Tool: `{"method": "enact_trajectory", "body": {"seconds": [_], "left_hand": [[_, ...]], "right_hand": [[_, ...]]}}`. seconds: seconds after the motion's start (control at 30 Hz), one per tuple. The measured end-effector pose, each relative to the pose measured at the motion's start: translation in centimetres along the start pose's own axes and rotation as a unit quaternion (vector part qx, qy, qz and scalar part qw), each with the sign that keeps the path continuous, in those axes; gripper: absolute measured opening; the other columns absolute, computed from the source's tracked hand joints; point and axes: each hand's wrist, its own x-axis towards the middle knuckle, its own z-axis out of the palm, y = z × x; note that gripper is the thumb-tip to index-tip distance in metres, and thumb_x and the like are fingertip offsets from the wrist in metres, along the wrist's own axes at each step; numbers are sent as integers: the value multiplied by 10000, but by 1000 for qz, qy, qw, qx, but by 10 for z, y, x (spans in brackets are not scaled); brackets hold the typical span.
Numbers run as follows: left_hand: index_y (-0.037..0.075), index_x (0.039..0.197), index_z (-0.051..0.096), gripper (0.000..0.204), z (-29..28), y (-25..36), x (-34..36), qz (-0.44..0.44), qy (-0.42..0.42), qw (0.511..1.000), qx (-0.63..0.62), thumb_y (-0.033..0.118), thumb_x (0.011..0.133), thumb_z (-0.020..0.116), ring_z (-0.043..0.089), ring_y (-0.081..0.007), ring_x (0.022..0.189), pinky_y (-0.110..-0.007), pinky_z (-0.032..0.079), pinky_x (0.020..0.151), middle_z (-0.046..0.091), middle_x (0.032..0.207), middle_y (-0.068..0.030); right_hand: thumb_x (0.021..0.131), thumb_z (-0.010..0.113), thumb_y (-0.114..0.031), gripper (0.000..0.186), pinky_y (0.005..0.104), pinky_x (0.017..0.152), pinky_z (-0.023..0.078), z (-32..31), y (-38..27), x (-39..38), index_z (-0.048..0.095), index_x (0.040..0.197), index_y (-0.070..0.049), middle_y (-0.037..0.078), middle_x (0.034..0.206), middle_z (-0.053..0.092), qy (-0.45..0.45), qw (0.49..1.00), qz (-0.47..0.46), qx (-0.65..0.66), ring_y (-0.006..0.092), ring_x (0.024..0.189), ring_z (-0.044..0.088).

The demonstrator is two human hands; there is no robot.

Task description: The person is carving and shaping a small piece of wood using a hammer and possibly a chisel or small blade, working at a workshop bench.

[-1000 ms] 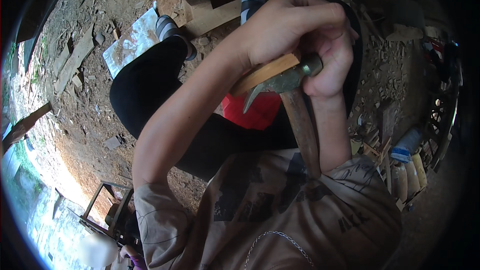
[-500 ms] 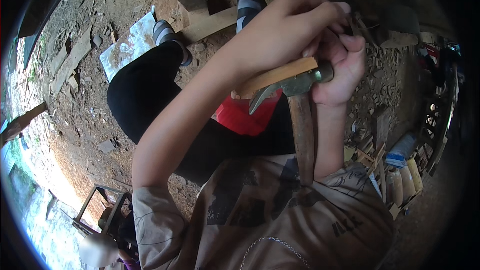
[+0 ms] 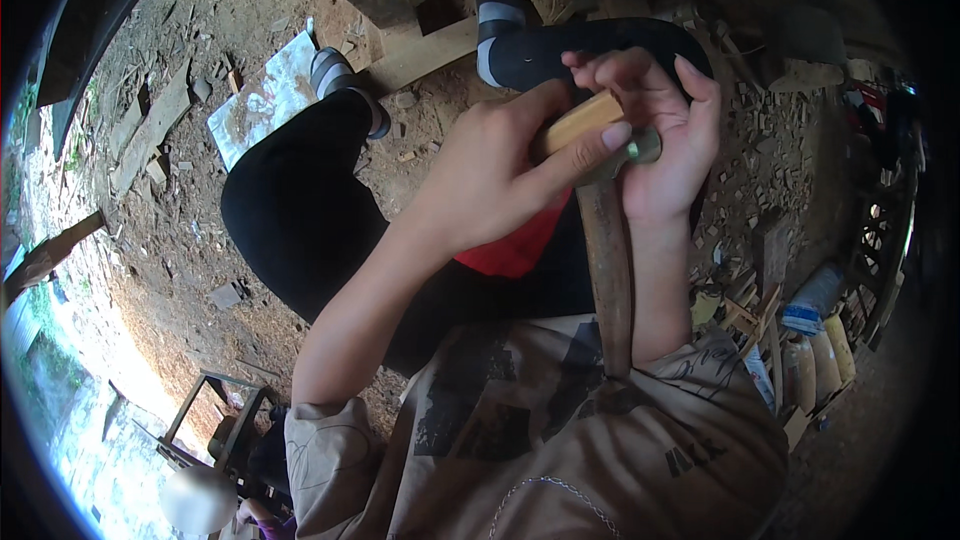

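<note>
My left hand [image 3: 485, 170], near the middle of the frame, is closed round a wooden block [image 3: 582, 124], its thumb lying along the near side. The hammer [image 3: 606, 270] sits just below the block, handle pointing down toward my shirt [image 3: 560, 420]; I can't tell whether my left fingers grip its head too. My right hand [image 3: 668, 155], right of centre, is loosely open beside the hammer head, fingers curled. Something red [image 3: 505, 252] shows below my left wrist.

glare lwr L, dim R, dark rim, fisheye-bent edges
</note>
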Motion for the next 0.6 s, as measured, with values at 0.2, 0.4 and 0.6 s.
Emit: {"method": "enact_trajectory", "body": {"seconds": [0.2,0.4,0.6], "left_hand": [[-11,853,656,513,4,-24,6,38,97,992,-71,480,1000,637,565,-221,524,-362,443,543,556,574,-104],[-37,997,664,507,-9,-21,7,-48,83,995,26,468,1026,616,540,-91,697,-298,442,640,630,727,-74],[-40,853,633,548,-10,-26,15,-15,174,979,105,487,999,617,607,-294,552,-401,468,576,593,605,-167]], "right_hand": [[1053,330,-548,675,408,1058,450,36,2,-13,537,1350,22,188,1199,664,248,966,67,42,265,1168,607],[1073,479,-464,445,268,553,495,27,16,-51,551,1221,-50,59,770,635,102,955,251,-121,126,573,596],[1082,538,-352,260,221,418,389,36,21,-52,525,1177,-111,4,683,525,119,930,290,-190,78,454,493]]}}
